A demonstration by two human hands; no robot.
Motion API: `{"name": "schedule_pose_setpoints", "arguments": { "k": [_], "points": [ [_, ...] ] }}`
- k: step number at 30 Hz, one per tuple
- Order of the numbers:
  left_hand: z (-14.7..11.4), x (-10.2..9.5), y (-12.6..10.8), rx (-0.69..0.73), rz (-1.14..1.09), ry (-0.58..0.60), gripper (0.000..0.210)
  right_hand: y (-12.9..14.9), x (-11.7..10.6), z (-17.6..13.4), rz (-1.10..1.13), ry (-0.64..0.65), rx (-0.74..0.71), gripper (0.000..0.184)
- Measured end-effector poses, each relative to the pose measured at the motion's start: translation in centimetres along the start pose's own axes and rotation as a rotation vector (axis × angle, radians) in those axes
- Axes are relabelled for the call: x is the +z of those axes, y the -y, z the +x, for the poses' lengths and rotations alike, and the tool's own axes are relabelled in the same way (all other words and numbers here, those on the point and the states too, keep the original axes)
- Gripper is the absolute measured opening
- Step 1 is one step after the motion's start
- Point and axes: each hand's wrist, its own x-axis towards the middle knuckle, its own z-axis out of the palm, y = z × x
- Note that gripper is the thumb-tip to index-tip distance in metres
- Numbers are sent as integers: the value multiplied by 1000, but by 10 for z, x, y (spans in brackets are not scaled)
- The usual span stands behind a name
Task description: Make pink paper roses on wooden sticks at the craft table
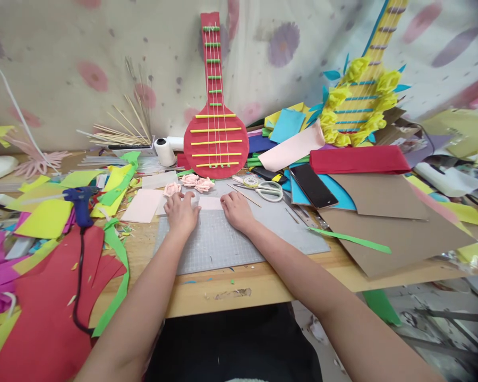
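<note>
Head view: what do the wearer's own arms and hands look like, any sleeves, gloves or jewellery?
The left arm and right arm show no sleeves. The left hand and right hand are ungloved. Neither wrist shows a watch, bracelet or cable. Rings or nail polish are too small to tell.

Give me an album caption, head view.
Left hand and right hand at pale pink paper, red stringed instrument behind.
</note>
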Motion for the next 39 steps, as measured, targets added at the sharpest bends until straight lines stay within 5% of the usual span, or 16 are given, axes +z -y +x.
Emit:
{"name": "schedule_pose_setpoints", "arguments": {
  "k": [7, 16, 22, 33, 39],
  "points": [
    [3, -3, 8, -16, 1, -124, 30, -1, 0, 0, 61, -32, -11, 23],
    [1, 9, -2, 183, -139, -19, 37, -24, -6, -2, 209, -117, 110, 23],
    [-2, 20, -11, 324, -182, 75, 60, -24, -9, -7, 208, -68, 69, 43],
    [-5, 12, -13, 320, -454, 150, 42, -16, -11, -6, 154, -45, -35, 30],
    [-2, 10, -13, 147, -621, 23, 36, -14, -13, -6, 201, -159, -66, 21]
  ]
}}
